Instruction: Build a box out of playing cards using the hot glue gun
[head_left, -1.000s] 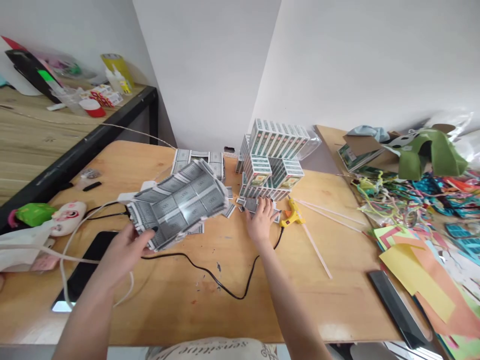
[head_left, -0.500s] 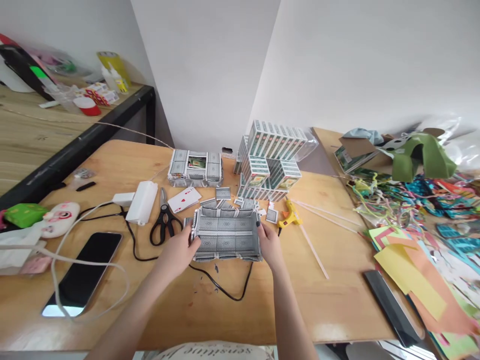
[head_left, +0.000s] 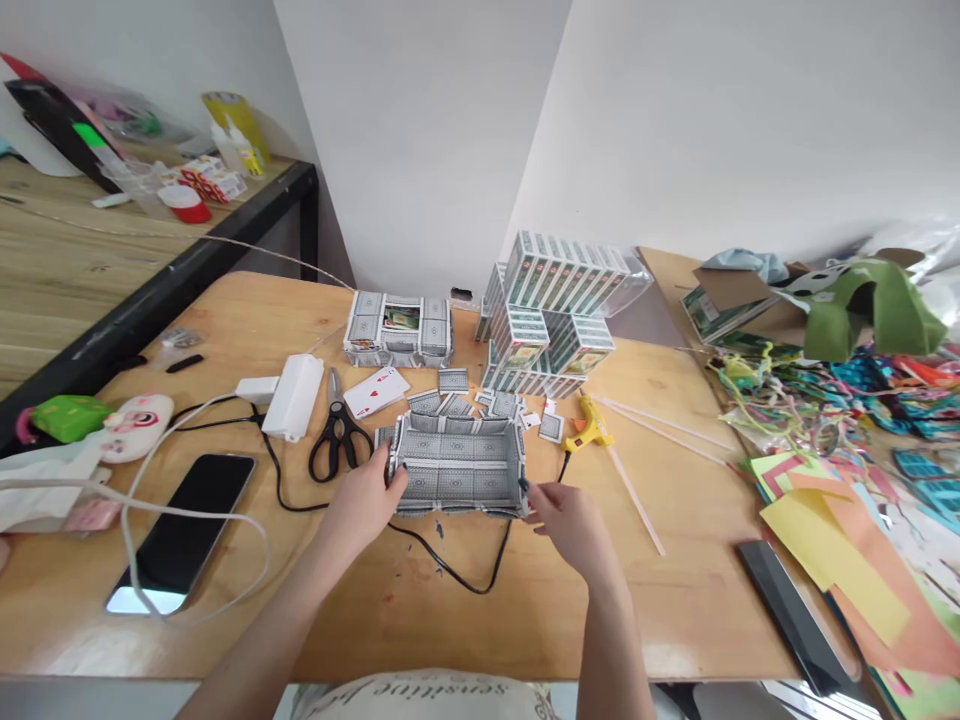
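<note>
An open-topped box made of playing cards (head_left: 459, 480) lies in front of me, patterned grey card backs lining its inside. My left hand (head_left: 373, 492) is closed on its left end, thumb over the wall. At its right front corner, my right hand (head_left: 566, 515) is closed with its fingertips on the wall; some of those fingers are hidden. Behind the box lie loose cards (head_left: 453, 380) and cut card pieces. Black-handled scissors (head_left: 339, 432) rest to the left beside face-up cards (head_left: 376, 392). A yellow glue gun (head_left: 590, 430) lies to the right.
Stacked card packs (head_left: 551, 320) and a second card-covered box (head_left: 399, 330) stand at the back. A phone (head_left: 184, 525), white power adapter (head_left: 294, 397) and cables occupy the left. Glue sticks (head_left: 636, 500), coloured paper (head_left: 832, 560) and a black strip (head_left: 791, 615) lie on the right.
My right hand has slid down and outward from the box's right wall to its front corner. My left hand keeps its hold. The whole view has shifted slightly.
</note>
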